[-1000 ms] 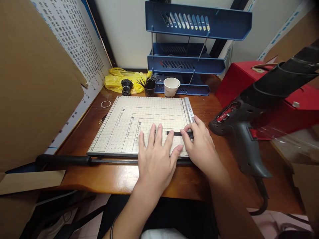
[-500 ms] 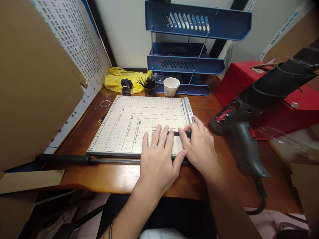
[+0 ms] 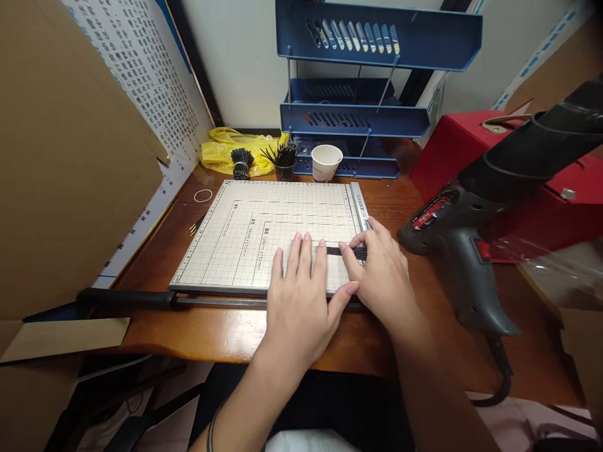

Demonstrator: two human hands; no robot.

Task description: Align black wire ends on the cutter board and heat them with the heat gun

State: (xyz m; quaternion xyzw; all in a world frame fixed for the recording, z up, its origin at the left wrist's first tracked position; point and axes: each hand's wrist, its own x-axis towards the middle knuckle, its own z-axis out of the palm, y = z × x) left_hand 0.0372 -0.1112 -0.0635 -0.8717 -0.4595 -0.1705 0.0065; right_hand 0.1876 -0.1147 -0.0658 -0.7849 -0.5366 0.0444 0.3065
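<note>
A cream paper cutter (image 3: 221, 245) with a printed grid lies on the wooden table. On its lower right part, my left hand (image 3: 301, 292) rests palm down, fingers stretched out. My right hand (image 3: 381, 270) pinches a bundle of thin black wires (image 3: 333, 251) between thumb and fingers, close to the cutter's ruler edge (image 3: 360, 204). The wires lie flat across the board; their left ends meet my left fingers, and their right ends are hidden beneath my right hand. Along the front edge lies the cutter's blade arm with its black handle (image 3: 127, 299).
Behind the cutter stand a tied black wire bundle (image 3: 242, 164), a small cup of black wires (image 3: 284, 169), a paper cup (image 3: 326, 164) and a blue rack (image 3: 353, 119). A heat gun (image 3: 471, 251) and a red box (image 3: 522, 144) occupy the right. A rubber band (image 3: 203, 196) lies left.
The view has shifted slightly, so everything sits a little further right. Both hands keep nearly the same pose; the left index and middle fingers lie closer together.
</note>
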